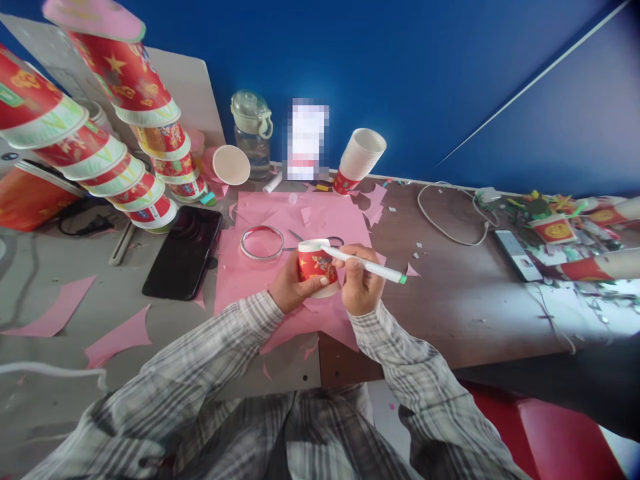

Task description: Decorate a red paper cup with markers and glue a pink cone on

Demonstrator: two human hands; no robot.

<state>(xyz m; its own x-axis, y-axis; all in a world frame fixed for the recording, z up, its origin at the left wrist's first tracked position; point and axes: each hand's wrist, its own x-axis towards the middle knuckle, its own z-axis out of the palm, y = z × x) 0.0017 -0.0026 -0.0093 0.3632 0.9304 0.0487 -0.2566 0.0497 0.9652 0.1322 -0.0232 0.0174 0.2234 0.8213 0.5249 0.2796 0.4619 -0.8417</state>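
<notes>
My left hand [291, 283] is wrapped round a red paper cup [315, 265] with a patterned side and a white rim. Pinched in my right hand [361, 280] is a white marker [373, 267] with a green end, its tip at the cup's white rim band. Both hands are above pink paper [245, 287] lying on the table. Behind the cup lie scissors [336, 241], partly hidden by it. A roll of tape [262, 243] rests on the paper to the left.
Tall stacks of decorated cups [115, 175] stand at the left, near a black phone [183, 253]. At the back are a water bottle [253, 137] and a stack of white cups [361, 157]. Another phone [518, 255], a cable [453, 237] and paper scraps lie at the right.
</notes>
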